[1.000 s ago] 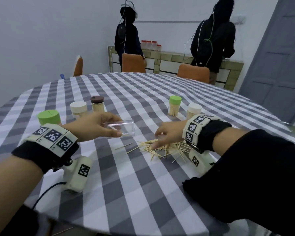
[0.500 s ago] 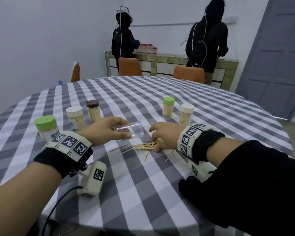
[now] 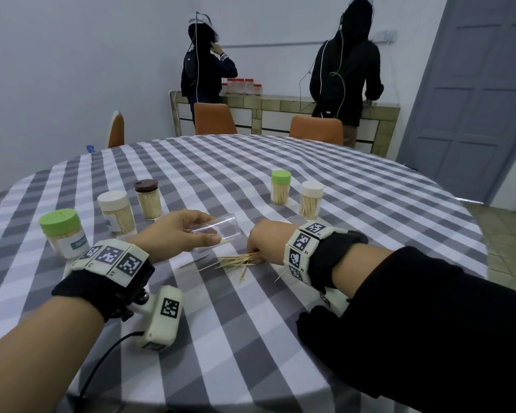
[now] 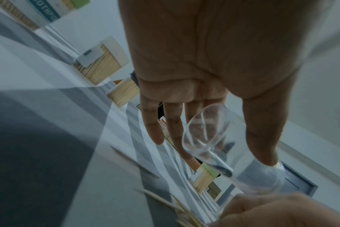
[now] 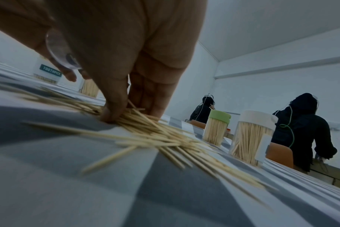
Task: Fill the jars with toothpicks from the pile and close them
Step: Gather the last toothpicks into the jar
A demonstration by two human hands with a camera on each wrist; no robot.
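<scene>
An empty clear jar [image 3: 221,229] lies on its side in my left hand [image 3: 210,229], gripped between thumb and fingers just above the checked tablecloth. The left wrist view looks into the jar's open mouth [image 4: 204,127], with my left hand [image 4: 223,153] around it. The toothpick pile [image 3: 236,260] lies right of the jar. My right hand [image 3: 255,254] is bent down onto the pile. In the right wrist view its thumb [image 5: 112,115] and fingers pinch a bunch of the toothpicks [image 5: 145,132] against the cloth. No lid for the clear jar is visible.
Closed, filled jars stand to the left: green lid [image 3: 61,231], white lid [image 3: 116,213], brown lid [image 3: 148,199]. Behind the pile are a green-lidded jar [image 3: 280,187] and a white-lidded jar [image 3: 310,204]. Two people stand at a far counter behind orange chairs [image 3: 213,117].
My right hand has raked the scattered toothpicks into a tighter bunch and closed on it. My left hand keeps hold of the clear jar, now nearer the pile.
</scene>
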